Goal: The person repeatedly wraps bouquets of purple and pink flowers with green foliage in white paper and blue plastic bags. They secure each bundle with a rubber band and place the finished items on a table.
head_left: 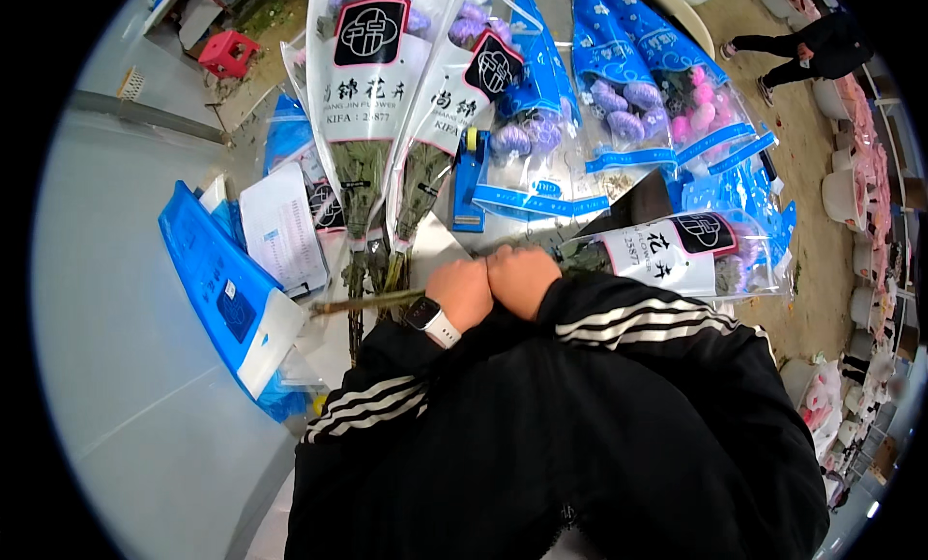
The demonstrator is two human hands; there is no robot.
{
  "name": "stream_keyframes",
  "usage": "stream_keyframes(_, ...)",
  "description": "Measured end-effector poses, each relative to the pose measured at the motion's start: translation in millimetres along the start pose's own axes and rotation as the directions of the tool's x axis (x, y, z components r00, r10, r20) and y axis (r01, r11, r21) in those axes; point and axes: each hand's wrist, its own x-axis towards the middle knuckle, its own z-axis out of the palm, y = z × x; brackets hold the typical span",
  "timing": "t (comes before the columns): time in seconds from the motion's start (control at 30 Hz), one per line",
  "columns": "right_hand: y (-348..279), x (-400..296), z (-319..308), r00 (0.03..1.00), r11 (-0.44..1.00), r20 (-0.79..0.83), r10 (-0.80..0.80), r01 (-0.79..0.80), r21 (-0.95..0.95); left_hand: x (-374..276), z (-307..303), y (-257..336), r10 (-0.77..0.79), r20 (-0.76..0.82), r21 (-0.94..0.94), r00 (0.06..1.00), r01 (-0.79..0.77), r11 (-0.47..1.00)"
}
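Note:
My left hand (458, 295), with a white-strapped smartwatch on its wrist, is closed around a flower bunch. Its bare stems (370, 300) stick out to the left. Pressed against it, my right hand (523, 274) is closed on the same bunch. To the right lies the bunch's printed clear sleeve (645, 252) with purple blooms at its end. My fingers are mostly hidden behind the backs of the hands. Just beyond them stands a blue tape dispenser (470, 187) with a yellow roll. Two sleeved bunches of purple flowers (362, 118) lie at the upper left, stems towards me.
Blue-sleeved bunches (623, 82) with purple and pink blooms lie at the back right. At left are a stack of blue sleeves (217, 284) and a clipboard with a written sheet (283, 226). A red stool (228, 53), white buckets (844, 197) and a person (819, 49) are farther off.

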Motion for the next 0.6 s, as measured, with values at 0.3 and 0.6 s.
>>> stream_keyframes(0.3, 28.2, 53.9, -6.6, 0.888, 0.942, 0.431, 0.16, -0.267, 0.202, 90.2, -18.3, -79.3, -0.012, 0.016, -0.413, 1.0, 0.018, 0.91)
stream_keyframes(0.6, 46.1, 71.6, -18.5, 0.873, 0.934, 0.487, 0.012, -0.184, 0.307, -10.2, -30.5, -39.4, -0.086, 0.039, -0.733, 0.996, 0.087, 0.674)
